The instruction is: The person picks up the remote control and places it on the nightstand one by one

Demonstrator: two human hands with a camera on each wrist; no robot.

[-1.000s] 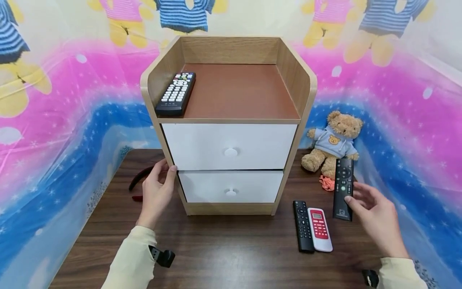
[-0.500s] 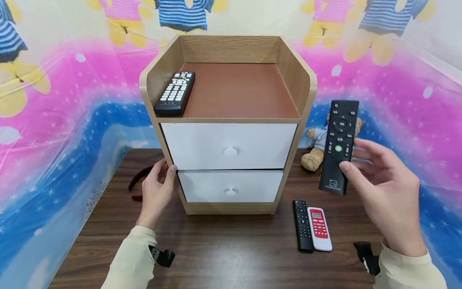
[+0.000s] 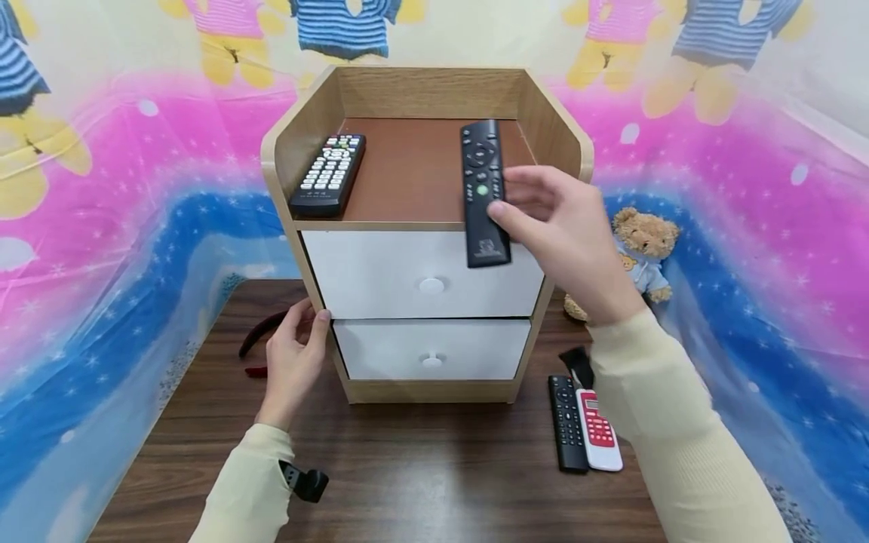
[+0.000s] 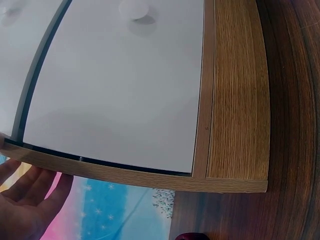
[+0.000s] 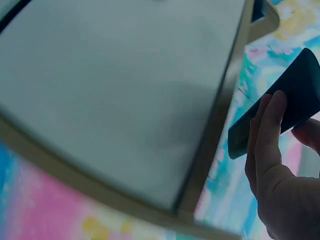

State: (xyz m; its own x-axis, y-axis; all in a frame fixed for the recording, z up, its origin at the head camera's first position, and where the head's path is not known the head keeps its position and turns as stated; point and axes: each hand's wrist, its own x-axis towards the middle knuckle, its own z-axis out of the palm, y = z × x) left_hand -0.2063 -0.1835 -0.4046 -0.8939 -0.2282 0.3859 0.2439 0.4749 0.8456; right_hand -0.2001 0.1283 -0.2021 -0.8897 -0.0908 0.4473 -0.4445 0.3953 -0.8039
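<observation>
My right hand (image 3: 560,219) pinches a black remote control (image 3: 483,197) between thumb and fingers. It holds the remote in front of the wooden cabinet (image 3: 429,391), overlapping the brown top shelf (image 3: 407,166) and the upper white drawer (image 3: 380,275) in the head view. The right wrist view shows the remote (image 5: 295,95) from below, dark, in the fingers. My left hand (image 3: 293,362) grips the cabinet's left side edge, thumb at the front and fingers along the outer side. A black remote with white buttons (image 3: 330,177) lies on the shelf's left side. Both drawers are closed.
On the table right of the cabinet, a slim black remote (image 3: 569,426) lies beside a white remote with a red face (image 3: 600,445). A teddy bear (image 3: 645,241) sits behind my right forearm. A dark curved object (image 3: 261,332) lies left of the cabinet.
My right hand has lifted the black remote from in front of the teddy bear and carried it up and left to the cabinet's shelf. The left hand stays at the cabinet's edge.
</observation>
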